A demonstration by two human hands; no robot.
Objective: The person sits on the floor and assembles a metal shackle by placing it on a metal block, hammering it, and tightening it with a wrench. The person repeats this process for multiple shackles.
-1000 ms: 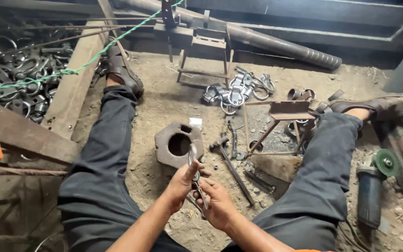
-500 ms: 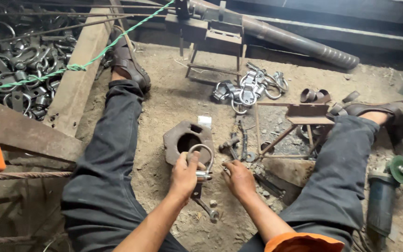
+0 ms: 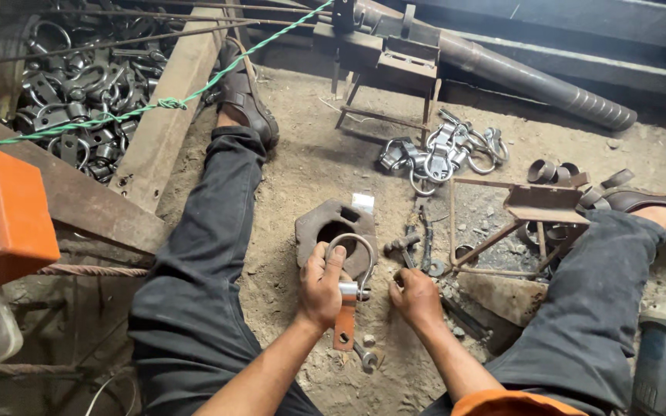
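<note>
Firmly, shackle in left hand

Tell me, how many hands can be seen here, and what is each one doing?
2. The left hand grips a metal shackle with an orange flat piece beside the holed metal block. The right hand rests on the sandy ground near a hammer.

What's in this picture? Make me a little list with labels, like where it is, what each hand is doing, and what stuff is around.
Place: sandy dirt ground, person sitting with legs spread
Left hand: grips a metal shackle with a rusty flat piece hanging below
Right hand: rests on the ground by a hammer
Under the shackle: heavy metal block with a hole
Farther off: pile of shackles, small metal stand, angle grinder
</note>
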